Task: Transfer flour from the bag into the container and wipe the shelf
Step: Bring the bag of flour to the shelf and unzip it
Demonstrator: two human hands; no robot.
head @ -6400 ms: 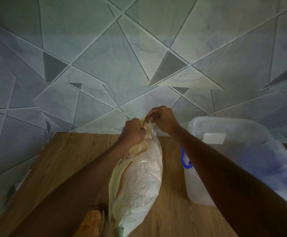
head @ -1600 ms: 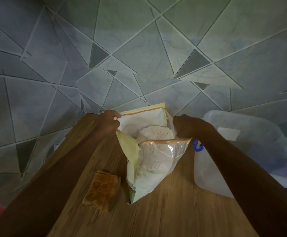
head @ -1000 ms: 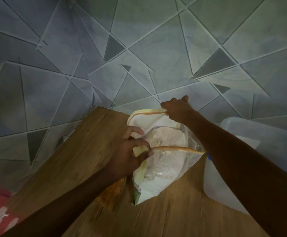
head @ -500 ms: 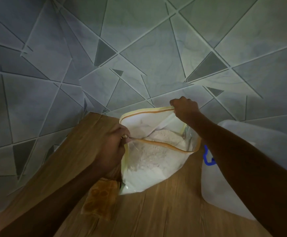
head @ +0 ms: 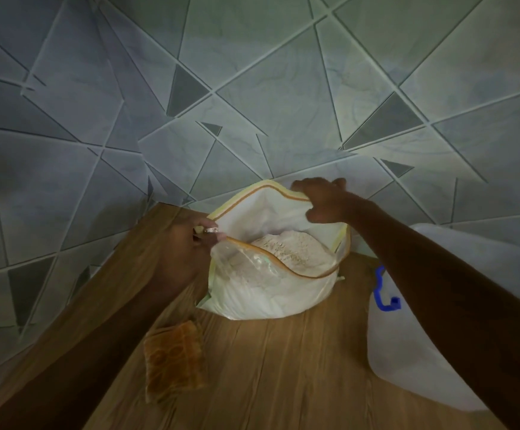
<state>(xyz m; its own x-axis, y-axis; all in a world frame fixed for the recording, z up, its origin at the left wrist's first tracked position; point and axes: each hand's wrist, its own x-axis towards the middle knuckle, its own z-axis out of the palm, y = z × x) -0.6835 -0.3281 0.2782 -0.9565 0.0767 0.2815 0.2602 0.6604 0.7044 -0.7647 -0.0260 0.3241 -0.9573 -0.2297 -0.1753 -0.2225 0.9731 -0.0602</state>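
Both hands are on the flour bag [head: 268,293], which sits on the wooden shelf [head: 283,373] close to the tiled wall [head: 283,88]. The left grip [head: 187,246] is closed on the near left corner of the bag's mouth, pinching the orange-edged rim between curled fingers. The right grip [head: 323,200] is closed over the far rim, fingers wrapped round it and holding it up towards the wall. Between them the mouth stands wide open, and the pale flour [head: 286,246] lies heaped inside, well below the rim. The lower part of the bag bulges on the wood. To the right of the bag stands the translucent white container [head: 407,367], near it but not touching, with a blue latch [head: 382,293] on the side facing the bag; the right forearm crosses in front of it and hides much of its top. A folded orange-brown cloth [head: 175,358] lies flat on the shelf just in front of the bag, beside the left forearm.
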